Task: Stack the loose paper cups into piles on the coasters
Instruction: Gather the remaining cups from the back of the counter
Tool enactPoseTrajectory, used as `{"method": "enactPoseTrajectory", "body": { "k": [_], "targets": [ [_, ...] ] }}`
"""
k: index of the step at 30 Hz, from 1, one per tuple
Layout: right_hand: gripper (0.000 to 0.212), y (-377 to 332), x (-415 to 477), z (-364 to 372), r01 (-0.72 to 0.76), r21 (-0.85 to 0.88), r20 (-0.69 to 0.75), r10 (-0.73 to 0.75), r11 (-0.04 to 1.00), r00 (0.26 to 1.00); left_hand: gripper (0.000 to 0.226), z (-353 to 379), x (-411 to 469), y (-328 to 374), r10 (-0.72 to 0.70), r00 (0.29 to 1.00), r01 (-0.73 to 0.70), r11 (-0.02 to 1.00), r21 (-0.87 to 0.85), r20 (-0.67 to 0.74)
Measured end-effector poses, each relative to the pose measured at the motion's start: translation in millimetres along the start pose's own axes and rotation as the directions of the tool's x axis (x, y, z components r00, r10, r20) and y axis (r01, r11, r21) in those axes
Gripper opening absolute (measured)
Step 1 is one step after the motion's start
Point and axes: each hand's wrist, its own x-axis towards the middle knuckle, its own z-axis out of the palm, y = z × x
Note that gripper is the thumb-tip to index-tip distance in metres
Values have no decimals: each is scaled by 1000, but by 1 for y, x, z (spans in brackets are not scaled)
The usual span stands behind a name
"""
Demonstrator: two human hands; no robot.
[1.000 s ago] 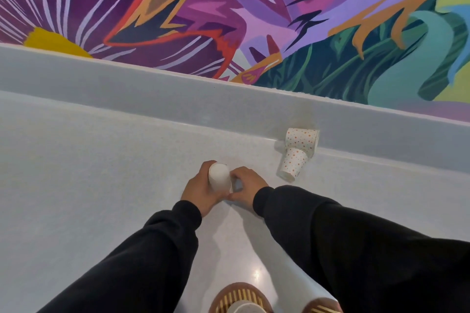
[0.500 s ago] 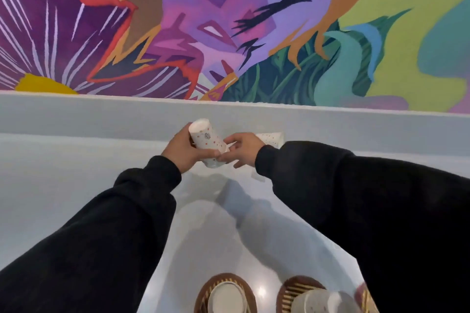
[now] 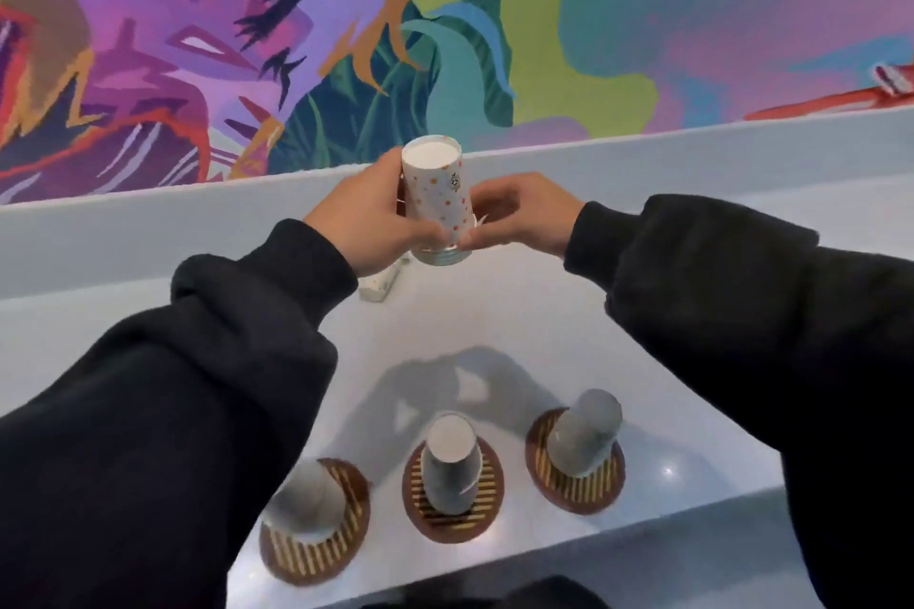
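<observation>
We hold a dotted cup (image 3: pixel 435 193) upside down in the air, between our two hands and well above the white counter (image 3: pixel 445 336). Its flat white base points up and slightly away from us, and its open rim points down. Ridged edges at that rim suggest more than one cup nested together, though we cannot tell how many.

Our left hand (image 3: pixel 363 213) wraps around the cup's left side, thumb across the front and fingers curled behind. Our right hand (image 3: pixel 522 208) comes in from the other side with its fingers curled, the fingertips pinching the lower rim. Both hands grip the same cup, so it sits squarely in the gap between them.

Just below our left hand, a loose cup (image 3: pixel 382 284) lies on its side on the counter, partly hidden by the wrist.

Nearer to us, three round striped coasters stand in a row. The left coaster (image 3: pixel 316 559) carries an upturned left pile (image 3: pixel 301 495), partly covered by our black sleeve (image 3: pixel 198 410). The middle coaster (image 3: pixel 489 485) carries the middle pile (image 3: pixel 450 460), and the right coaster (image 3: pixel 578 492) the right pile (image 3: pixel 583 435). The held cup hangs beyond all three piles, towards the colourful mural (image 3: pixel 445 15), and touches none of them.
</observation>
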Motion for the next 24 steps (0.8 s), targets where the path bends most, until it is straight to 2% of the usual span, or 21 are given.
{"method": "enactPoseTrajectory", "body": {
  "k": [11,18,24],
  "targets": [
    [42,125,-157,-30,-104,51,-54,107,993,993,63,170,-52,61,-70,991,82,991,-104,115],
    [47,171,-197,-15,-180,-9,-47,179,984,983,68,229,-76,58,-148,978,170,974,-150,149],
    [63,201,-211,7,-222,15,-42,223,975,974,70,260,-88,44,-247,952,276,948,-158,182]
  ]
}}
